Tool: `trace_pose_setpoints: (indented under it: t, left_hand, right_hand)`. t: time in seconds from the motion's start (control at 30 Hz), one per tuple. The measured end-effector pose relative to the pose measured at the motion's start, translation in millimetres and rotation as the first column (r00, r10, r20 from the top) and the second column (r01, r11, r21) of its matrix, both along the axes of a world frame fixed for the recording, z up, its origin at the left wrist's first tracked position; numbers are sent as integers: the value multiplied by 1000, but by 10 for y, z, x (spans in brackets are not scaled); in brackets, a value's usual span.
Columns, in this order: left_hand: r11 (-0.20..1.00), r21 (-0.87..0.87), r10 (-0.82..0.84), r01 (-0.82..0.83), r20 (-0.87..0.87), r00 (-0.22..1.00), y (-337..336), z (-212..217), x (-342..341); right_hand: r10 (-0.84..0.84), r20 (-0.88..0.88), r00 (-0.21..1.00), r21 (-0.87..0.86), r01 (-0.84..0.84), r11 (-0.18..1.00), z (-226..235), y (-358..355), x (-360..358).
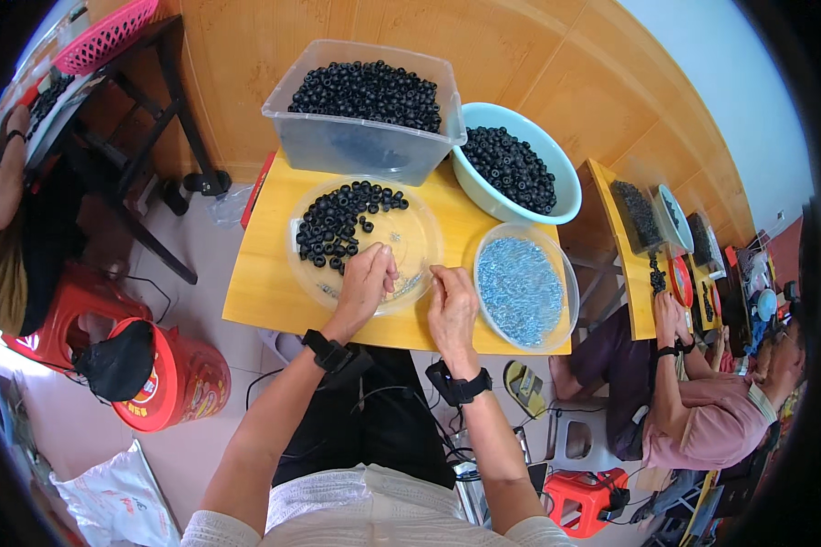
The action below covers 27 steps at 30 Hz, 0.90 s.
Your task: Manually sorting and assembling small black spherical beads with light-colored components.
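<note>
My left hand (pixel 368 281) is closed in a pinch over the near part of a shallow transparent round tray (pixel 429 214). What its fingertips hold is too small to make out. Just beyond it, small black round pieces with holes (pixel 330 223) fill the tray's far left part, and a few tiny silvery pieces (pixel 410 284) lie near its front. My right hand (pixel 453 308) is also closed, thumb against fingers, at the tray's right edge; anything in it is hidden. Beside that hand, a second round tray (pixel 567 314) contains many thin bluish-silver metal pieces (pixel 520 290).
A transparent bin (pixel 365 150) and a light-blue basin (pixel 570 187), both full of black pieces, stand at the back of the yellow table (pixel 269 273). Left are a red bucket (pixel 178 387) and a dark table frame (pixel 137 173). Co-workers (pixel 702 392) sit on both sides.
</note>
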State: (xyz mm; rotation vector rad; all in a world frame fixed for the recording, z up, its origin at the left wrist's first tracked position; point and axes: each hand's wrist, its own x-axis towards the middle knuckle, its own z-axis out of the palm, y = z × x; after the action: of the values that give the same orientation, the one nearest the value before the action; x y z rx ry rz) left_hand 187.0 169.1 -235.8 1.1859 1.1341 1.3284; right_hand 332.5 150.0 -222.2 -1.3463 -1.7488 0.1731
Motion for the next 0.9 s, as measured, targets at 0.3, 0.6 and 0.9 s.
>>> trace_pose_setpoints:
  t: [0.3, 0.6, 0.9]
  left_hand:
    - [1000, 10, -17, 17, 47, 999, -7, -12, 25]
    - [999, 50, 8, -9, 20, 1000, 1, -37, 38]
    - [995, 99, 21, -17, -39, 999, -43, -29, -13]
  right_hand:
    - [169, 114, 979, -167, -149, 975, 343, 374, -36]
    - [328, 381, 864, -369, -183, 911, 125, 893, -331]
    - [350, -170, 921, 151, -327, 933, 1396, 709, -331]
